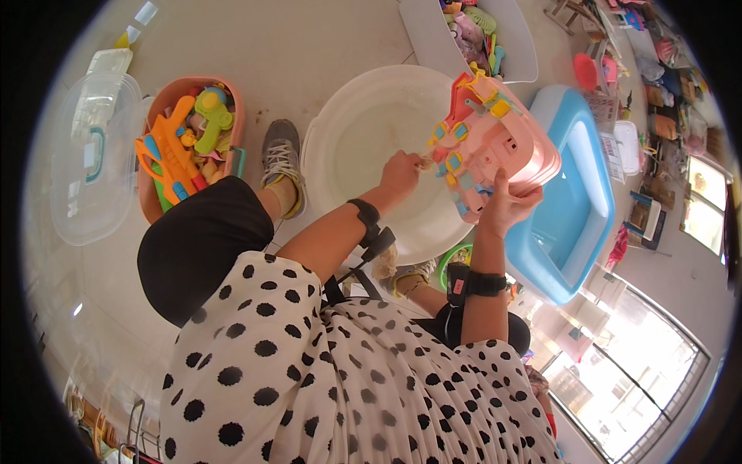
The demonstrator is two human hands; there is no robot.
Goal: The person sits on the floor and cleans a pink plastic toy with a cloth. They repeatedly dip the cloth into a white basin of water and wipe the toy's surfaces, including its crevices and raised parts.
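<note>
My right hand [505, 203] grips the lower edge of a pink plastic toy [493, 145] with yellow, blue and red parts, tilted above the right side of a large white basin [330, 145]. Near the toy's left edge, my left hand [403, 174] pinches a small pale thing [428, 162], perhaps a cloth or brush; its kind is not clear. Shallow water [377, 133] seems to lie in the basin. My left fingertips are partly hidden by the angle of the hand.
Left stands a pink bin [239, 116] of toys, beside a clear lid [64, 168]. A blue inflatable pool [600, 203] lies right. A grey-white tub [420, 35] of toys stands at the top. A green-rimmed basket [443, 269] sits below the basin, near my foot.
</note>
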